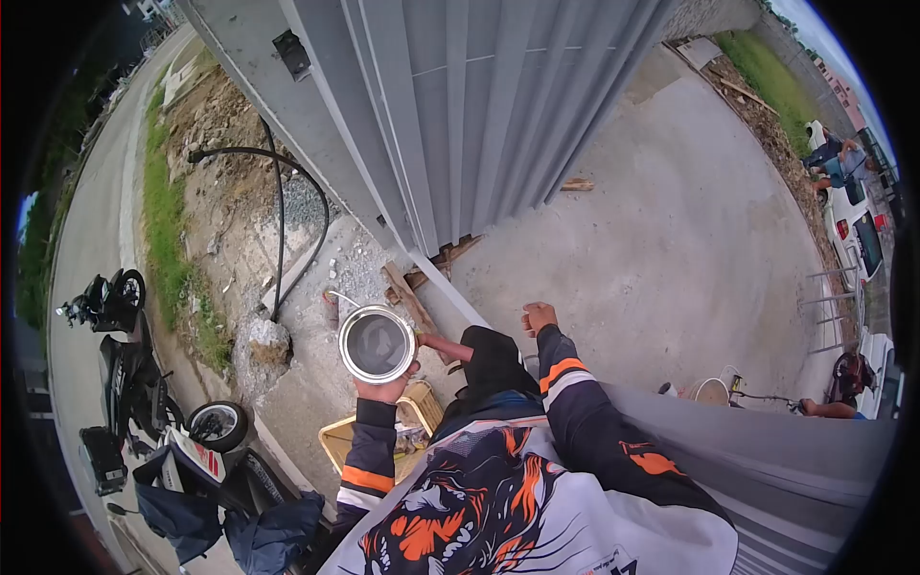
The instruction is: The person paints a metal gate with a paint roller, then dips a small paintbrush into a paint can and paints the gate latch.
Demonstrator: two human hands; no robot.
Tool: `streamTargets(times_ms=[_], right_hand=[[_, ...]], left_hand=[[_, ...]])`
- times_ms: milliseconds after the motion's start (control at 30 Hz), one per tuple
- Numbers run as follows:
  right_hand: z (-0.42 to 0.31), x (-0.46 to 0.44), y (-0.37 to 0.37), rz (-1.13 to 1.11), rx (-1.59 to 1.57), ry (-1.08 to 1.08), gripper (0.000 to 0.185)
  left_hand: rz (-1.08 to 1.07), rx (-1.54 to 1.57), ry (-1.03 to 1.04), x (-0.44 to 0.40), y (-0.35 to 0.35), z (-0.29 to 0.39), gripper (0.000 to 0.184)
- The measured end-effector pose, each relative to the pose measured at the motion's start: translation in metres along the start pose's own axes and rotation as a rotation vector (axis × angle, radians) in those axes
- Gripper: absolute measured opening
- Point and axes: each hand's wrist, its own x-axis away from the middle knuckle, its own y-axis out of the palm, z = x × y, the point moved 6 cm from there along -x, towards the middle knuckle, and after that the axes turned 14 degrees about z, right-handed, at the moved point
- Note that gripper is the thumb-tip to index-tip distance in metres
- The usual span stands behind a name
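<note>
My left hand [388,385] is closed around a round metal paint can [378,345], seen from above. Grey paint shows inside its shiny rim, and the thin bail handle sticks out at the upper left. My right hand [539,318] is raised over the concrete floor with its fingers curled in. Nothing shows sticking out of it, and it is apart from the can. In front of me stands a grey ribbed metal panel [479,115], a gate or wall sheet. Below the can, a yellow plastic crate [337,445] sits by my left forearm, its contents partly hidden.
Wooden planks [410,299] lie at the panel's foot. A black hose [326,211] loops over rubble at left, near parked motorcycles [134,383]. Another ribbed sheet [747,450] is at my right, with a bucket [711,391] beyond it. Another person [843,163] and cars [856,225] are far right.
</note>
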Motion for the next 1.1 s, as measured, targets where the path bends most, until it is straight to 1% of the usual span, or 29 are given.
streamTargets(times_ms=[67, 133, 167, 200, 267, 300, 333, 367, 400, 433, 467, 533, 567, 600, 633, 667, 733, 800, 833, 867, 900, 933, 967, 1000, 1033, 1100], right_hand=[[-0.003, -0.023, -0.017, 0.098, -0.092, 0.122, 0.026], [-0.002, -0.045, -0.034, 0.177, -0.143, 0.184, 0.026], [0.003, -0.057, -0.043, 0.223, -0.17, 0.217, 0.026], [0.009, -0.068, -0.051, 0.27, -0.18, 0.252, 0.023], [0.028, -0.082, -0.065, 0.38, -0.241, 0.363, 0.02], [0.05, -0.101, -0.067, 0.422, -0.255, 0.361, 0.023], [0.075, -0.118, -0.068, 0.422, -0.244, 0.434, 0.025], [0.087, -0.123, -0.07, 0.427, -0.241, 0.456, 0.026], [0.091, -0.118, -0.077, 0.482, -0.257, 0.525, 0.024], [0.088, -0.109, -0.084, 0.518, -0.213, 0.56, 0.023], [0.081, -0.096, -0.092, 0.528, -0.256, 0.598, 0.022], [0.115, -0.114, -0.085, 0.568, -0.271, 0.7, 0.022], [0.14, -0.139, -0.073, 0.404, -0.161, 0.73, 0.023], [0.134, -0.158, -0.076, 0.239, 0.323, 0.37, 0.024], [0.125, -0.167, -0.062, 0.053, 0.776, 0.0, 0.025], [0.122, -0.178, -0.059, 0.044, 0.749, 0.005, 0.025], [0.122, -0.175, -0.061, 0.01, 0.708, 0.027, 0.026], [0.123, -0.181, -0.078, 0.091, 0.364, 0.186, 0.029], [0.11, -0.178, -0.093, 0.148, 0.16, 0.309, 0.027], [0.09, -0.166, -0.113, 0.244, -0.162, 0.498, 0.026], [0.071, -0.158, -0.133, 0.324, -0.395, 0.601, 0.025], [0.055, -0.157, -0.15, 0.396, -0.545, 0.647, 0.025], [0.04, -0.158, -0.166, 0.454, -0.644, 0.657, 0.024], [0.034, -0.165, -0.186, 0.513, -0.715, 0.639, 0.024], [0.029, -0.172, -0.205, 0.57, -0.785, 0.616, 0.024], [0.014, -0.18, -0.245, 0.681, -0.928, 0.563, 0.025]], left_hand=[[0.048, -0.017, -0.116, -0.004, 0.042, -0.022, 0.06], [-0.107, -0.226, -0.085, -0.029, 0.068, -0.038, 0.057], [-0.168, -0.204, -0.192, -0.038, 0.087, -0.049, 0.058], [-0.186, -0.269, -0.119, -0.05, 0.101, -0.055, 0.062], [-0.366, -0.7, 0.12, -0.048, 0.169, -0.064, 0.065], [-0.299, -0.478, -0.097, -0.055, 0.187, -0.076, 0.061], [-0.197, -0.248, -0.294, -0.06, 0.205, -0.087, 0.057], [-0.211, -0.273, -0.352, -0.075, 0.221, -0.098, 0.055], [-0.226, -0.299, -0.41, -0.09, 0.237, -0.11, 0.053], [-0.168, -0.33, -0.419, -0.105, 0.254, -0.122, 0.052], [-0.249, -0.474, -0.389, -0.124, 0.269, -0.137, 0.054], [-0.419, -0.757, -0.3, -0.163, 0.3, -0.165, 0.062], [-0.201, -0.393, -0.673, -0.175, 0.319, -0.187, 0.065], [-0.217, -0.434, -0.742, -0.206, 0.326, -0.207, 0.067], [-0.236, -0.476, -0.81, -0.236, 0.334, -0.227, 0.07], [-0.224, -0.586, -0.81, -0.254, 0.355, -0.245, 0.069], [-0.209, -0.713, -0.893, -0.265, 0.386, -0.281, 0.069], [-0.263, -0.75, -0.999, -0.282, 0.432, -0.317, 0.069], [-0.285, -0.777, -1.036, -0.289, 0.454, -0.334, 0.069], [-0.292, -0.818, -1.044, -0.294, 0.475, -0.35, 0.069], [-0.303, -0.854, -1.048, -0.297, 0.495, -0.367, 0.069], [-0.346, -0.856, -1.077, -0.297, 0.515, -0.386, 0.069], [-0.468, -0.923, -0.937, -0.302, 0.537, -0.401, 0.063], [-0.91, -1.292, -0.558, -0.32, 0.552, -0.419, 0.058], [-1.115, -1.377, -0.35, -0.33, 0.569, -0.437, 0.053], [-0.818, -1.093, -0.83, -0.344, 0.589, -0.485, 0.046]])
